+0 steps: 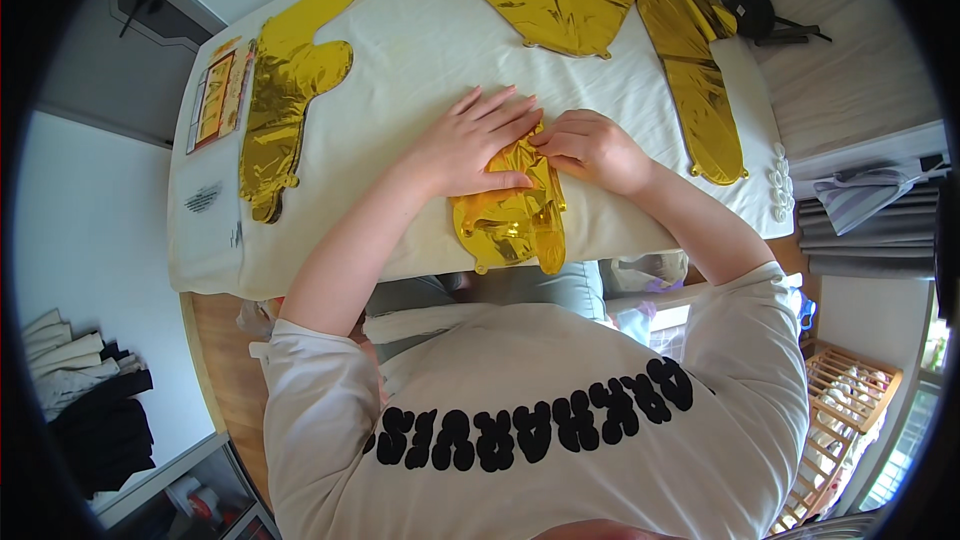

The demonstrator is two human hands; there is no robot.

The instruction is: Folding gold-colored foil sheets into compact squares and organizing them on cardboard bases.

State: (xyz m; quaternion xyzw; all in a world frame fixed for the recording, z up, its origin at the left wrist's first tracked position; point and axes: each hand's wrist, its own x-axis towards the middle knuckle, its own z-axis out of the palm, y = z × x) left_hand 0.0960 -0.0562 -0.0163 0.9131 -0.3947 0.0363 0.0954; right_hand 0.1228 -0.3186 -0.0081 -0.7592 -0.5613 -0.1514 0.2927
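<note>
A shiny gold foil balloon [500, 225], flat and partly folded, lies at the table's near edge in front of me, its lower end reaching over the edge. My left hand [468, 148] rests flat across its upper left part, fingers stretched toward the far side and thumb lying on the foil. At the upper right edge, my right hand [597, 150] has its fingers closed in a pinch on the foil. Part of the balloon is hidden beneath both hands.
More flat gold foil balloons lie on the white-covered table [390, 60]: one at left [275, 100], one at far middle [560, 10], one at right [700, 85]. A printed packet [215, 100], a clear plastic bag [208, 205], white rings [780, 180] and a black device [750, 10] sit near the edges.
</note>
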